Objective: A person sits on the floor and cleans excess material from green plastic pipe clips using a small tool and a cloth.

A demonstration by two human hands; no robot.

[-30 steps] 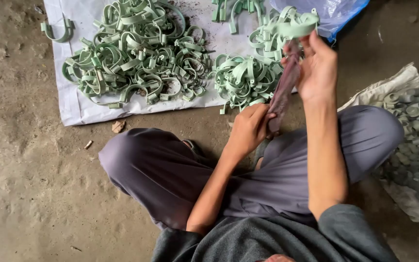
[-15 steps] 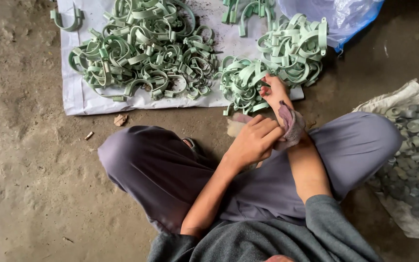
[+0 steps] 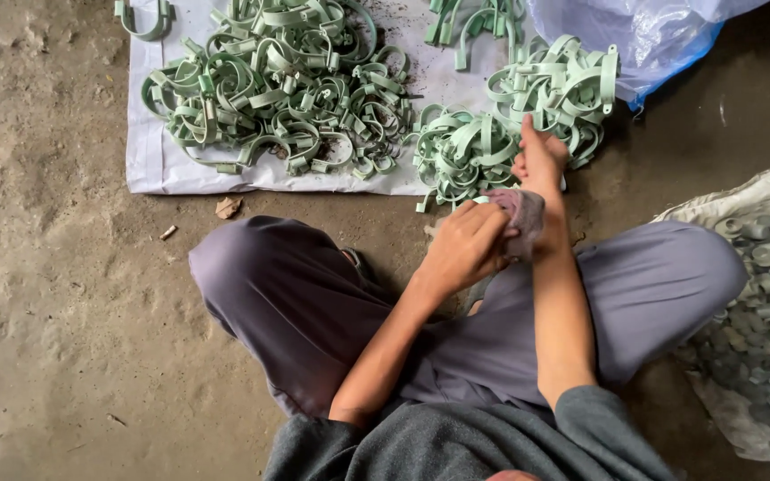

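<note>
Cloth strip pinched by left hand, wrapping right hand, fist closed by green clamps; prob. needs tightening next.

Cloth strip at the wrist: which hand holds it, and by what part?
Left hand pinches the cloth strip at its end, against the right wrist. Right hand is fisted; whether it holds anything cannot be told.

Your left hand is covering most of the dark cloth at your right wrist, so how it is wrapped is staying hidden. Your right hand is hiding its fingertips in the green clamps. The top edge is cutting off the white sheet and the plastic bag. The right edge is cropping the grey caps.
</note>
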